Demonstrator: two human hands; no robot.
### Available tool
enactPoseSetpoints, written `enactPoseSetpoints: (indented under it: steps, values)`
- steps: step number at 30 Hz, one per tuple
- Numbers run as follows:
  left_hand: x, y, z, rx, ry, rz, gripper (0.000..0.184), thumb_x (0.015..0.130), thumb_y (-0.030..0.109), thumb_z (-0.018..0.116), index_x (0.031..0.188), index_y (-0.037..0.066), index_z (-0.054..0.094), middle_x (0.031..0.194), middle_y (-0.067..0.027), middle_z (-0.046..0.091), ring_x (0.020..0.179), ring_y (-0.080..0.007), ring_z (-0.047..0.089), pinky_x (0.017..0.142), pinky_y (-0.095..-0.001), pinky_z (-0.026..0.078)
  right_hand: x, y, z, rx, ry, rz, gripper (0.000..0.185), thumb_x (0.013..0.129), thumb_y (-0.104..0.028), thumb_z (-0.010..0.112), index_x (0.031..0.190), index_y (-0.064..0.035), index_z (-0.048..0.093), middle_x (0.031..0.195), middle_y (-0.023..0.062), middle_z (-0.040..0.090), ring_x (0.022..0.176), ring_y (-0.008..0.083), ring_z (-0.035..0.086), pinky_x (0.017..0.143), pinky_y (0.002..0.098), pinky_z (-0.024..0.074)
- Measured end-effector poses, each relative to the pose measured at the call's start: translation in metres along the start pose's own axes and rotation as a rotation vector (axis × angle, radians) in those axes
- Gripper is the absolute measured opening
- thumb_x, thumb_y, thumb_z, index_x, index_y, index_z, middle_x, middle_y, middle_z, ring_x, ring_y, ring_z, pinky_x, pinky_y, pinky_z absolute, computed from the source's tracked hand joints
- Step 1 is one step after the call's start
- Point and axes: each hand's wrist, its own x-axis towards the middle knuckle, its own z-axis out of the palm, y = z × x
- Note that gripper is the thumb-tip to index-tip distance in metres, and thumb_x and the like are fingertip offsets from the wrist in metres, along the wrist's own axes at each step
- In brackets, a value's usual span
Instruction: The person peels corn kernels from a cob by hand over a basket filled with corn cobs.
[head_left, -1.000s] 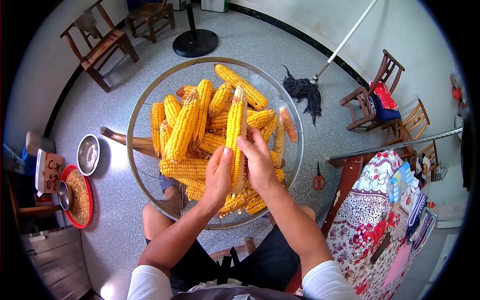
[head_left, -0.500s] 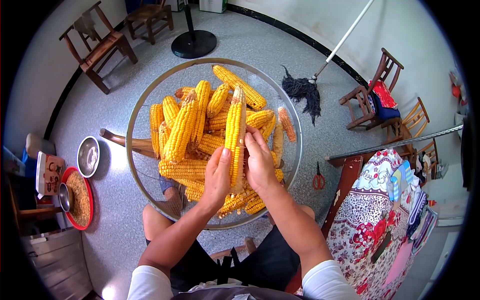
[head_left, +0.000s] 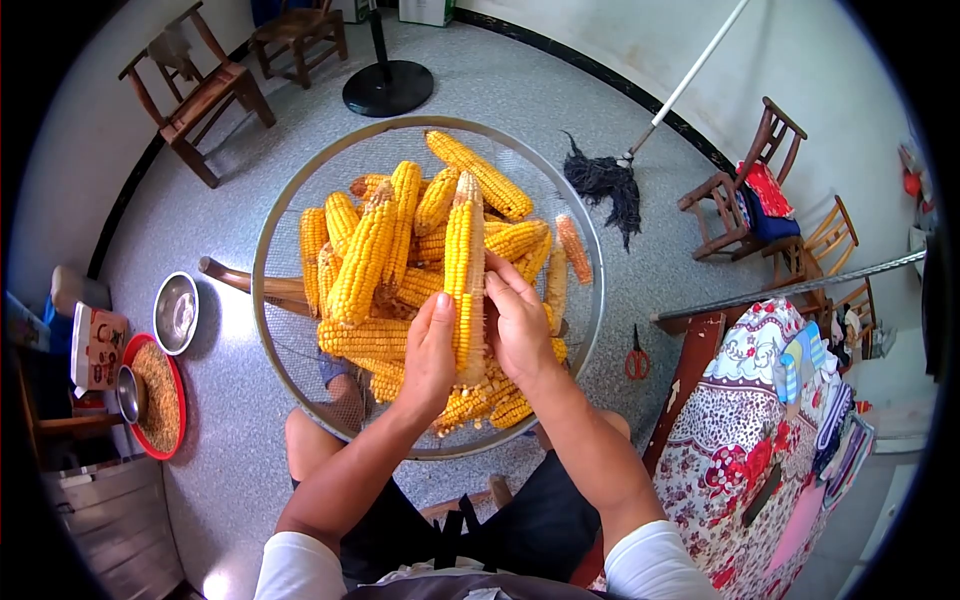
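Observation:
Between my two hands stands an ear of corn [head_left: 462, 270], tip pointing away from me. Its left side carries yellow kernels, while a pale strip on the right side is bare cob. My left hand [head_left: 430, 345] is closed around its lower left side. My right hand [head_left: 517, 320] grips the right side, thumb and fingers against the bare strip. Beneath lies a heap of yellow corn ears [head_left: 365, 255] in a round mesh sieve [head_left: 290, 190] with a metal rim. Toward the sieve's right side rest a stripped reddish cob [head_left: 573, 248] and a pale cob [head_left: 556, 280].
Left on the floor are a metal bowl [head_left: 178, 313] and a red basin [head_left: 180, 385] of grain. A mop [head_left: 605, 185], scissors [head_left: 637, 358] and a black stand base [head_left: 388, 88] surround the sieve. A floral-covered bed [head_left: 740, 450] is at right; wooden chairs [head_left: 200, 105] stand around.
The ear of corn has shifted slightly left and turned a little, so more of the bare strip shows. Both hands keep hold of it.

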Motion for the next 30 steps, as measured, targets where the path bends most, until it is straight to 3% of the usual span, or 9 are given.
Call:
enactPoseSetpoints:
  steps: [4,7,12,16,19,24,30]
  values:
    - [-0.002,0.004,0.002,0.001,0.037,-0.008,0.045,0.109,0.038,0.037,0.127,0.0,0.053,0.106,-0.0095,0.062,0.091,-0.0149,0.062,0.076,-0.0296,0.054,-0.001,-0.004,0.005,-0.19,-0.107,-0.063,0.043,0.104,-0.019,0.049,0.142,0.0024,0.044,0.125,0.0105,0.058,0.112,0.0163,0.058,0.099,0.03,0.0467]
    - [0.0,0.0,0.001,0.04,0.044,0.052,0.044,0.109,0.037,0.037,0.126,0.0,0.053,0.107,-0.0094,0.062,0.091,-0.0147,0.062,0.076,-0.0296,0.054,-0.004,0.001,0.011,-0.269,-0.044,-0.132,0.045,0.104,-0.018,0.05,0.143,0.0038,0.043,0.124,0.0107,0.059,0.108,0.0151,0.06,0.095,0.0286,0.0493]
    - [-0.001,0.001,0.001,0.098,0.043,0.098,0.043,0.109,0.036,0.038,0.126,0.0,0.054,0.108,-0.009,0.062,0.091,-0.0139,0.061,0.077,-0.0295,0.053,-0.002,0.002,0.005,-0.111,-0.013,-0.041,0.045,0.103,-0.018,0.051,0.142,0.003,0.044,0.125,0.0107,0.058,0.112,0.0171,0.058,0.1,0.0319,0.0465]
    - [-0.002,0.005,0.003,0.013,0.034,0.013,0.042,0.109,0.035,0.038,0.125,0.0,0.054,0.108,-0.008,0.061,0.093,-0.0124,0.059,0.082,-0.0289,0.051,-0.001,0.001,0.003,-0.034,-0.008,-0.031,0.046,0.102,-0.017,0.053,0.142,0.0033,0.044,0.126,0.0108,0.058,0.113,0.0162,0.058,0.1,0.0309,0.0463]
    - [0.001,-0.003,0.0,0.068,0.053,0.075,0.042,0.109,0.036,0.038,0.125,0.0,0.054,0.105,-0.0075,0.062,0.091,-0.0124,0.06,0.08,-0.0284,0.052,-0.006,-0.003,0.013,-0.298,-0.071,-0.125,0.044,0.104,-0.016,0.051,0.142,0.0044,0.045,0.123,0.0105,0.06,0.108,0.0139,0.059,0.097,0.0285,0.0478]
    - [0.003,-0.003,0.0,0.159,0.069,0.14,0.043,0.109,0.037,0.037,0.123,0.0,0.054,0.102,-0.0079,0.062,0.086,-0.0133,0.062,0.074,-0.0279,0.054,-0.004,0.002,0.008,-0.233,-0.041,-0.107,0.044,0.104,-0.017,0.05,0.142,0.0046,0.045,0.124,0.0104,0.06,0.108,0.0131,0.059,0.095,0.0279,0.0486]
    - [-0.001,0.007,0.002,-0.012,0.014,-0.018,0.044,0.11,0.037,0.034,0.122,-0.001,0.053,0.102,-0.0089,0.062,0.087,-0.0132,0.061,0.074,-0.0282,0.053,-0.001,-0.001,0.003,-0.13,-0.018,-0.016,0.052,0.104,-0.023,0.054,0.146,0.0045,0.039,0.127,0.0108,0.058,0.113,0.0159,0.059,0.099,0.0291,0.0472]
